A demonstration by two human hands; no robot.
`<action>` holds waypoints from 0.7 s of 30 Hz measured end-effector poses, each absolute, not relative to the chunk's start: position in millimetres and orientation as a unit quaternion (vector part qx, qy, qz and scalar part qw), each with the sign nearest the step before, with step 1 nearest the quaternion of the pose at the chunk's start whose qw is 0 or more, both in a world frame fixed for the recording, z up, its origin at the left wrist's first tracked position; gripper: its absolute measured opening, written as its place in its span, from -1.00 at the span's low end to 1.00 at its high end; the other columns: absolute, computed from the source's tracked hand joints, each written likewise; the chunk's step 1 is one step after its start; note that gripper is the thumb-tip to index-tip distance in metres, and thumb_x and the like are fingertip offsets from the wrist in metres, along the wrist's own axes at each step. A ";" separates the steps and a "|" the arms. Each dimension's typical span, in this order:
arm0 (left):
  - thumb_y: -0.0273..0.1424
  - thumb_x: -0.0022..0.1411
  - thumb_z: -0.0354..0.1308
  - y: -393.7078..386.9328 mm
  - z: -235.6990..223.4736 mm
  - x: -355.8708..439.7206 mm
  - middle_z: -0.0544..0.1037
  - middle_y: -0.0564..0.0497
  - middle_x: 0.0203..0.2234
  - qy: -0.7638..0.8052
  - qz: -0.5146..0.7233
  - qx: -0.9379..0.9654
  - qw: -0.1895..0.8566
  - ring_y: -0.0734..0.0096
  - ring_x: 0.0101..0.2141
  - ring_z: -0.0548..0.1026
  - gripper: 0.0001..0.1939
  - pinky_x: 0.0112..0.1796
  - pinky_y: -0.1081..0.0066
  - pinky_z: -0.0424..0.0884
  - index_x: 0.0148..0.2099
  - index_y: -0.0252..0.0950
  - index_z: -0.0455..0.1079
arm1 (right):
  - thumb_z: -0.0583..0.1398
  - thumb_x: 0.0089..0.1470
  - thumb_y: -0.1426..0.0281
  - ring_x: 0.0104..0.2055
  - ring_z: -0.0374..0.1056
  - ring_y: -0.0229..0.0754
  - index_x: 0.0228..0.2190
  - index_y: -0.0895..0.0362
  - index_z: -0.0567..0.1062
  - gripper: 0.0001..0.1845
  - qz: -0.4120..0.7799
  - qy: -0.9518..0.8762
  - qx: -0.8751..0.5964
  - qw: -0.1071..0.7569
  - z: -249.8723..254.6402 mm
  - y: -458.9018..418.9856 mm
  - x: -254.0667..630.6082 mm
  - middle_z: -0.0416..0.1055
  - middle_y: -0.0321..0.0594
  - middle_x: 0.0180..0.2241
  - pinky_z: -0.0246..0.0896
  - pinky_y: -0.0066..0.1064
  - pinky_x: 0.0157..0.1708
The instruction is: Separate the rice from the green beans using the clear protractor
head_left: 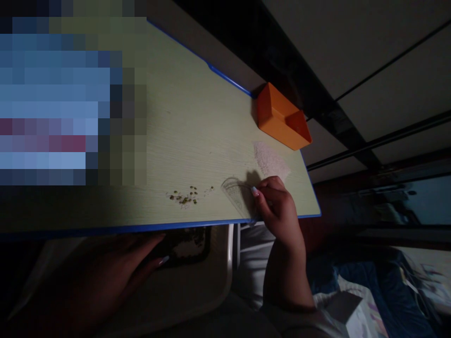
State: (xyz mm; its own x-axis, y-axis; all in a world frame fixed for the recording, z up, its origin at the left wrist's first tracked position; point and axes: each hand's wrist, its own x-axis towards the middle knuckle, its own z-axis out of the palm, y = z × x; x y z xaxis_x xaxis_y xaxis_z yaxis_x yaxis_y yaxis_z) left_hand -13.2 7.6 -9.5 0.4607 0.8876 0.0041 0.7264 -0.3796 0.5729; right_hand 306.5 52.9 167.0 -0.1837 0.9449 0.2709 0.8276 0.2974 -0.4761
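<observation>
My right hand (276, 206) pinches a clear plastic protractor (239, 197) on the pale tabletop (197, 122), close to its blue-edged near side. Left of the protractor lies a loose scatter of small green beans (185, 199) mixed with white grains. Beyond my right hand is a heap of white, rice-like grains (269, 159). Below the table edge, in shadow, my left hand (120, 267) reaches over the left end of a dark tray (206, 249), thumb and forefinger apart; its other fingers are hidden. Pale grains and dark bits show inside that tray.
An orange box (282, 124) stands at the table's far right corner. A pale plastic tub (229, 263) is beneath the near edge, around the dark tray. White bags (352, 310) and dark blue cloth (380, 281) lie at lower right. The upper left is pixelated.
</observation>
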 end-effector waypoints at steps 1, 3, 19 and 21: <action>0.19 0.33 -0.31 7.3 -10.0 -13.2 0.66 0.10 0.09 0.489 0.156 0.820 0.252 -0.08 -0.04 0.68 -0.38 -0.07 -0.20 0.66 0.23 0.28 0.38 | 0.15 0.34 0.39 -0.22 0.27 -0.12 -0.56 0.07 0.33 -0.61 0.107 -0.755 -0.589 0.266 166.6 53.0 308.0 0.33 -0.22 -0.39 0.15 -0.25 -0.21; 0.17 0.35 -0.34 7.0 -10.4 -12.9 0.65 0.11 0.11 0.482 0.152 0.830 0.236 -0.05 -0.03 0.68 -0.37 -0.07 -0.16 0.67 0.25 0.27 0.36 | 0.16 0.34 0.38 -0.23 0.26 -0.13 -0.57 0.07 0.34 -0.61 0.105 -0.748 -0.596 0.273 167.0 52.9 309.9 0.33 -0.23 -0.39 0.14 -0.25 -0.21; 0.18 0.34 -0.29 6.5 -14.0 -12.7 0.54 0.08 0.24 0.496 0.087 0.820 0.272 -0.01 0.14 0.58 -0.35 0.15 -0.14 0.56 0.32 0.21 0.28 | 0.17 0.31 0.46 -0.24 0.27 -0.16 -0.58 0.07 0.34 -0.61 0.157 -0.764 -0.542 0.314 167.9 48.8 267.7 0.32 -0.26 -0.41 0.17 -0.26 -0.20; 0.17 0.35 -0.30 7.9 -8.7 -11.6 0.57 0.06 0.21 0.494 0.087 0.823 0.268 -0.02 0.11 0.60 -0.35 0.12 -0.13 0.57 0.32 0.20 0.30 | 0.17 0.30 0.47 -0.24 0.27 -0.16 -0.58 0.07 0.34 -0.62 0.141 -0.762 -0.550 0.312 168.1 47.0 269.6 0.32 -0.25 -0.41 0.17 -0.26 -0.21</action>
